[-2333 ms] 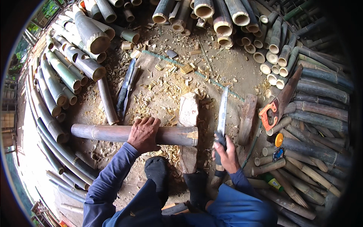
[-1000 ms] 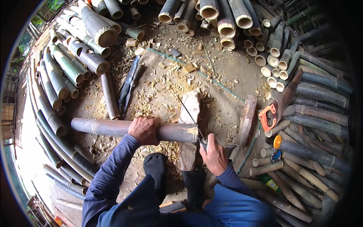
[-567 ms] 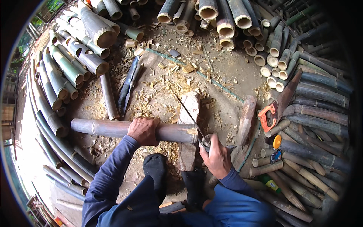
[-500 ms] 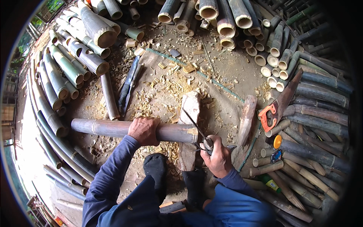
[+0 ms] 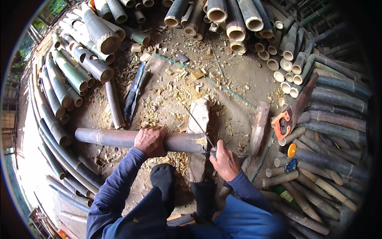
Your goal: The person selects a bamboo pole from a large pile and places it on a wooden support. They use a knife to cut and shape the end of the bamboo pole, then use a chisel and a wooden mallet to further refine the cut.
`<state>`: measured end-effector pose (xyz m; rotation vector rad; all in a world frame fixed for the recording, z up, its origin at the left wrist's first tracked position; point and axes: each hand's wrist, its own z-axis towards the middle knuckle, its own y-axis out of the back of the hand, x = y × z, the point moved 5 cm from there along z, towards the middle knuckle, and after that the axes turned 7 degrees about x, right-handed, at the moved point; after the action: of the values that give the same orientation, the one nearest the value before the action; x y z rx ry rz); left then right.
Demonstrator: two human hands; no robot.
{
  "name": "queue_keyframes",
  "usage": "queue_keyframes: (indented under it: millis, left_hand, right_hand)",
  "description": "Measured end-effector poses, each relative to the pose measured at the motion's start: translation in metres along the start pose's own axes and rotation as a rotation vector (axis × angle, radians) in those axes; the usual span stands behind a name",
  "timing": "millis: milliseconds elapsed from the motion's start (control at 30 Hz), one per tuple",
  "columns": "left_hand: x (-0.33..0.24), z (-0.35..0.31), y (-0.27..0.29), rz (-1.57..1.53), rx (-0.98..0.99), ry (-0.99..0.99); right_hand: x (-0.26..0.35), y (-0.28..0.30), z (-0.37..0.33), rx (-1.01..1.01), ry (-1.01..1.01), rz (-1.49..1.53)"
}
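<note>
A dark bamboo length (image 5: pixel 107 136) lies crosswise in front of me, its right end on a pale, rough wooden block (image 5: pixel 198 113). My left hand (image 5: pixel 151 142) is wrapped over the middle of the bamboo. Closed around a knife handle, my right hand (image 5: pixel 225 161) is just beyond the right end. The knife's thin, dark blade (image 5: pixel 198 124) slants up and left across that end, over the block. Light, freshly cut wood shows on the bamboo near the blade. My fingers hide most of the handle.
Cut bamboo (image 5: pixel 97 67) is stacked left, ahead and right. An orange-handled saw (image 5: pixel 282 123) leans on the right pile, beside a short wooden log (image 5: pixel 259 125). Two long dark tools (image 5: pixel 134 95) lie beyond the bamboo. Shavings (image 5: pixel 175 95) cover the ground mat. My feet flank the block's near end.
My right hand has shifted slightly down and turned, and the blade's tip has swung lower left. The bamboo has tipped slightly, its right end lower; my left hand keeps its hold.
</note>
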<state>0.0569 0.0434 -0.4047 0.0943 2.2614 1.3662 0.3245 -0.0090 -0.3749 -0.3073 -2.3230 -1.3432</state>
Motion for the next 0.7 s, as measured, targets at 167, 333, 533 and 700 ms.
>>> queue_keyframes:
  millis: [167,333,533,700]
  left_hand:
    - [0.001,-0.007,-0.004,-0.012,-0.041,-0.008]
    - [-0.001,-0.001,0.0,0.006,-0.094,-0.031]
    - [-0.003,-0.017,-0.003,0.0,-0.211,-0.026]
    - [-0.005,-0.012,-0.009,0.012,-0.208,-0.071]
  right_hand:
    - [0.027,0.024,-0.021,-0.273,0.241,0.147]
    - [-0.008,-0.006,-0.001,-0.027,-0.046,-0.036]
    - [0.038,0.037,-0.023,-0.36,0.339,0.139]
    - [-0.001,-0.002,0.002,-0.073,-0.004,-0.035]
